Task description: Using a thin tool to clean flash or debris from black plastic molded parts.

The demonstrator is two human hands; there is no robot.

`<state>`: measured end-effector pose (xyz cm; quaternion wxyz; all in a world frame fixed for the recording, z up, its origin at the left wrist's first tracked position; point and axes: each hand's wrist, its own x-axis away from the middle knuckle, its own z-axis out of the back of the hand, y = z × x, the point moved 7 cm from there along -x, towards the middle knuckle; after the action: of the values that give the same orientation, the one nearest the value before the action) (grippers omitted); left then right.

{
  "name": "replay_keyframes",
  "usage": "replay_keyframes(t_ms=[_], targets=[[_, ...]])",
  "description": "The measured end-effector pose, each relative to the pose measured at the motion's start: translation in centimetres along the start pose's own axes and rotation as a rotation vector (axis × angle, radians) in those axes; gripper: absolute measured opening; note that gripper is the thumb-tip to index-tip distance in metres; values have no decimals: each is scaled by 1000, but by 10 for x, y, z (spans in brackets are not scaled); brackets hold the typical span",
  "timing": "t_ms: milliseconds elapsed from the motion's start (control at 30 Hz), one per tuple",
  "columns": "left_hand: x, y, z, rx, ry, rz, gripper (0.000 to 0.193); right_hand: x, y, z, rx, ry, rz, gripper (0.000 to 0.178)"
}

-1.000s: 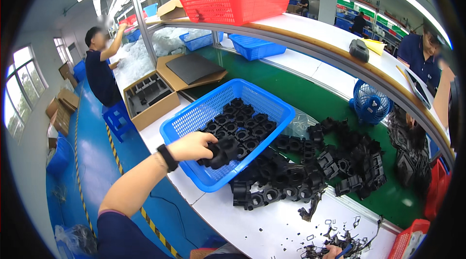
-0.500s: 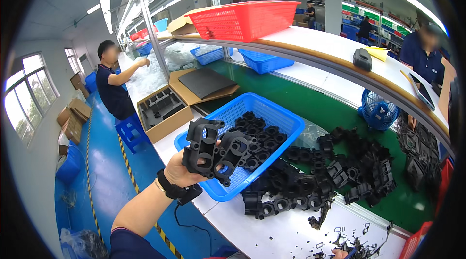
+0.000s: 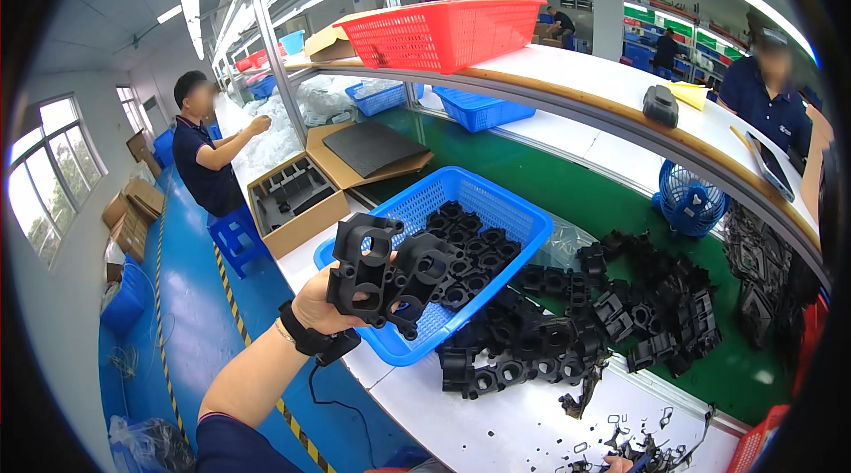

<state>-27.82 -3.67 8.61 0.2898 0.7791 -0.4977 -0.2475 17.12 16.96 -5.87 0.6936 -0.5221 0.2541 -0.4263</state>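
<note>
My left hand [image 3: 321, 303] is closed around black moulded plastic parts [image 3: 362, 271] with round openings. It holds them up over the near left side of a blue basket [image 3: 417, 351]. More black parts [image 3: 472, 251] of the same look lie inside the basket. Only the fingertips of my right hand [image 3: 618, 464] show, at the bottom edge among thin black scraps [image 3: 660, 451]. They look closed, but what they grip is not clear. To the right of the basket, a heap of black plastic parts [image 3: 550, 336] covers the bench.
An open carton [image 3: 306, 229] with grey dividers stands behind the basket on the left. A red basket [image 3: 443, 34] sits on the shelf above. A blue fan [image 3: 693, 194] stands beyond the heap. One co-worker [image 3: 208, 154] is at the left, another [image 3: 767, 96] at the far right.
My left hand keeps its hold on the black parts and has shifted barely leftward. The co-worker at the left has drawn an arm in, and the one at the right has straightened up.
</note>
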Motion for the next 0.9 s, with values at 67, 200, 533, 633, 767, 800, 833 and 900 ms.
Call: replay_keyframes(t_ms=[67, 200, 533, 633, 767, 800, 833, 900], targets=[[0, 0, 3, -27, 24, -12, 60, 1, -6, -1, -24, 10, -11, 25], [-2, -2, 4, -51, 2, -23, 61, 0, -6, 0, -37, 17, -24, 24], [-34, -11, 21, -1792, 92, 265, 55, 3, -14, 2, -77, 44, -77, 26], [-38, -35, 47, -1947, 33, 507, 54, 3, 0, 7, 10, 67, -36, 27], [-41, -58, 74, -2037, -17, 774, 51, 3, 7, 10, 64, 54, -20, 26], [-42, -59, 77, -2055, 2, 830, 52, 4, 5, 11, 63, 51, -23, 26], [-43, -61, 79, -2053, -2, 831, 52, 5, 5, 12, 65, 53, -26, 26], [-45, -67, 87, -1991, 1, 839, 54, 5, 8, 13, 79, 59, -64, 26]])
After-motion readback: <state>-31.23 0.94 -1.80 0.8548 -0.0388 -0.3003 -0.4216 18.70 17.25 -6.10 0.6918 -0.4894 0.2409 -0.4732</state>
